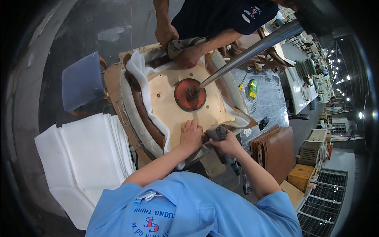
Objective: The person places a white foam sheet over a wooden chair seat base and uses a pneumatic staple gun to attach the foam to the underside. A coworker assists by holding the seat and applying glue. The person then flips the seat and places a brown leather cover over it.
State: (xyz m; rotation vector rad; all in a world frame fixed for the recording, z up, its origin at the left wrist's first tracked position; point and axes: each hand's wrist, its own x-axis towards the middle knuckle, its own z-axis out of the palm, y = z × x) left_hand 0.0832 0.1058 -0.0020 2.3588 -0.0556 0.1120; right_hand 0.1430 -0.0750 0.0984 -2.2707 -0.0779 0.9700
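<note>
A pale plywood seat panel (164,103) lies underside up, ringed by white wadding (143,79) and a brown leather cover (147,114). My left hand (191,137) rests on its near edge, fingers bent and close together; what lies beneath them is hidden. In my right hand (228,145) is a grey air staple gun (218,133), its nose at the near right edge of the panel. A round red press plate (189,103) on a slanted metal rod (248,55) bears on the panel's middle. Across from me, a co-worker's hand (165,33) grips another staple gun (175,49).
White foam sheets (90,152) are stacked at the left, below a chair with a bluish cover (83,82). On the right, a plastic-covered table (270,93) carries a green-yellow box (252,89) and a screwdriver (242,83). Brown sheets (278,148) stand stacked nearer me.
</note>
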